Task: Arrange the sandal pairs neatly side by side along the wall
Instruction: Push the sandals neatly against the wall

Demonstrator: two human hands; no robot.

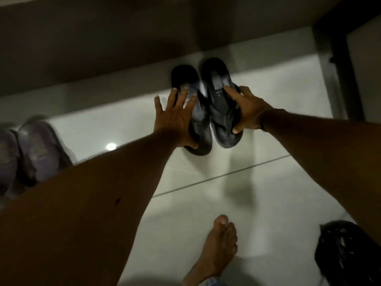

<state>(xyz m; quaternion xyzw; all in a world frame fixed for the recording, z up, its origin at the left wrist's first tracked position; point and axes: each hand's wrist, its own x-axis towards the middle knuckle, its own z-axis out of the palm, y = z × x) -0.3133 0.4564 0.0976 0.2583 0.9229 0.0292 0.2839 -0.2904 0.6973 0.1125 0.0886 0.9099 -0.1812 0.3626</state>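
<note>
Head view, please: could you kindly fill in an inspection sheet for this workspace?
Surface: pale tiled floor, glossy, one grout line showing.
Job's things: black sandal pair side by side near the wall; grey sandal pair at far left, blurred.
Clutter: black plastic bag at lower right.
Grips: left hand spread on the left black sandal; right hand holds the right one.
Cables: nothing seen.
Surroundings: dark door frame at right; bare foot below.

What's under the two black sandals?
Both black sandals seem to be above pale floor tiles, near the wall. The left hand covers one; the right hand grips the other. Motion blur hides whether they touch the floor.
</note>
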